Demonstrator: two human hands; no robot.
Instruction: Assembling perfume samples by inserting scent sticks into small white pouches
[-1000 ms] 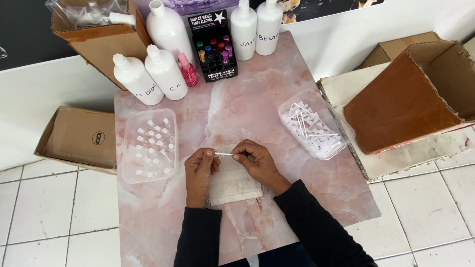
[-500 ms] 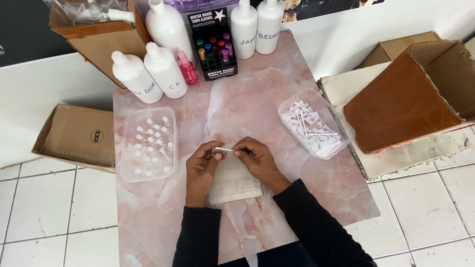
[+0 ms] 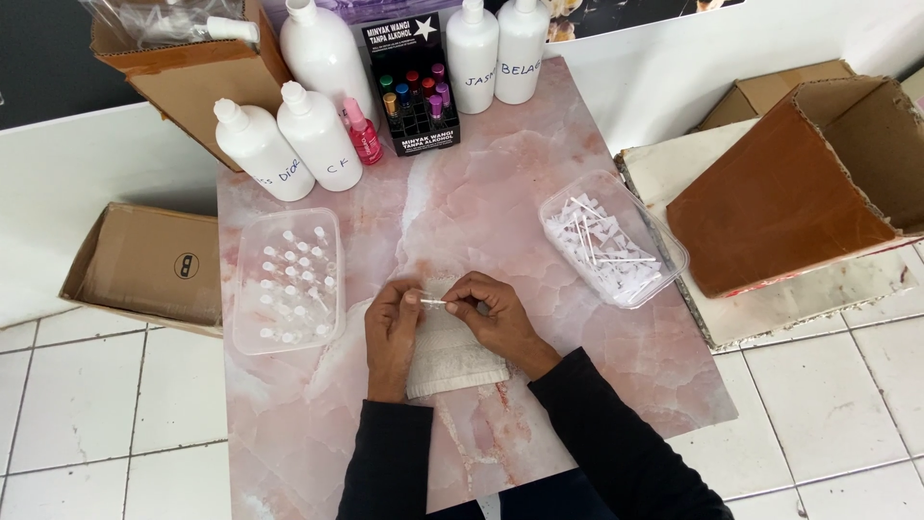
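Pink marble-patterned tabletop (image 3: 318,433), centre of frame, over white floor tiles. Left hand (image 3: 393,327) and right hand (image 3: 493,313), lower centre: both closed in a fingertip pinch on one small clear vial (image 3: 430,303) with a thin white stem, held just above a folded white cloth (image 3: 450,351). Clear tray of small vials (image 3: 287,279), left of the hands. Clear tub of white stems (image 3: 611,241), right (contents loosely heaped). White bottles (image 3: 289,135) and dark display box (image 3: 416,87), upper edge. Brown cardboard boxes (image 3: 799,193) at both sides.

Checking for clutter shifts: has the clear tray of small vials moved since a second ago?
No. The clear tray of vials sits in the same spot below the white bottles.
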